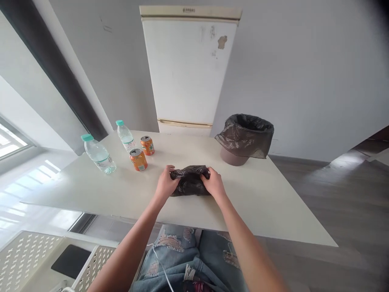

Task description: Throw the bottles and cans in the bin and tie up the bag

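Note:
A black plastic bag (191, 182) lies bunched on the white table near its front edge. My left hand (167, 182) grips the bag's left end, thumb over the plastic. At the opposite end, my right hand (214, 182) pinches the bag between thumb and fingers. Between the hands the plastic sags in loose folds. Beyond my right hand stands a brownish trash can (234, 157), lined with another black bag (246, 140) whose edge hangs over the rim.
On the table's left (127, 202) stand two clear bottles (101, 156) (126, 137) with teal caps and two orange cans (138, 160) (147, 146). A white refrigerator (188, 69) is behind the table. Perforated white baskets (27, 251) sit at lower left.

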`<action>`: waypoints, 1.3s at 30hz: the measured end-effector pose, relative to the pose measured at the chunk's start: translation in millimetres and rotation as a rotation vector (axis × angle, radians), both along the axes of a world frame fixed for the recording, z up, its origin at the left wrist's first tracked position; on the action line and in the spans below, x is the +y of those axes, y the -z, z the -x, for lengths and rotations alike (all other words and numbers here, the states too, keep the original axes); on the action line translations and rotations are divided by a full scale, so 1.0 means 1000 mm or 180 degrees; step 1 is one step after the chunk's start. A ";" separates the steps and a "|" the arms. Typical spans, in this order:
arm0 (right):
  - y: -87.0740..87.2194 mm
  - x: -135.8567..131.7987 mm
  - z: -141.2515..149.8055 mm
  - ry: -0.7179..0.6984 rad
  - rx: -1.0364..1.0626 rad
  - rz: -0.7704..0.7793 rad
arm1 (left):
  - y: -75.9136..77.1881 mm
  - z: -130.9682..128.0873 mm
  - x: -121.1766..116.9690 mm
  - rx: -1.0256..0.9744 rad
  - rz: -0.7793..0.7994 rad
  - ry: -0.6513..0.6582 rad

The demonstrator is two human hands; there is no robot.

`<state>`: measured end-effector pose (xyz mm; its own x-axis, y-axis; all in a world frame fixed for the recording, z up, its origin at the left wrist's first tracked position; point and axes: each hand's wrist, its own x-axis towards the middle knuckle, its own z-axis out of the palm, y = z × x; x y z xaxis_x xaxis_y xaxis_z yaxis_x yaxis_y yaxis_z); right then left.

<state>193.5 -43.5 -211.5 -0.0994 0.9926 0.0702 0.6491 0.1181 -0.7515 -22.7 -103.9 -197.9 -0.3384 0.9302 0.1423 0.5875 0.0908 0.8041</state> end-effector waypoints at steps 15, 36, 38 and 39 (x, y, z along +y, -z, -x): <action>0.003 -0.032 -0.037 -0.1732 -0.0368 -0.0678 | 0.013 0.023 -0.014 0.1529 0.0091 0.1412; -0.003 0.024 -0.007 -0.1695 -0.1182 -0.1749 | 0.042 -0.022 0.044 0.2597 -0.0363 0.1968; -0.001 0.029 -0.008 -0.2056 -0.1470 -0.1609 | 0.036 -0.015 0.061 0.2634 -0.0247 0.2026; 0.002 0.034 -0.008 -0.2103 -0.1578 -0.1462 | 0.032 -0.011 0.069 0.2608 -0.0170 0.2076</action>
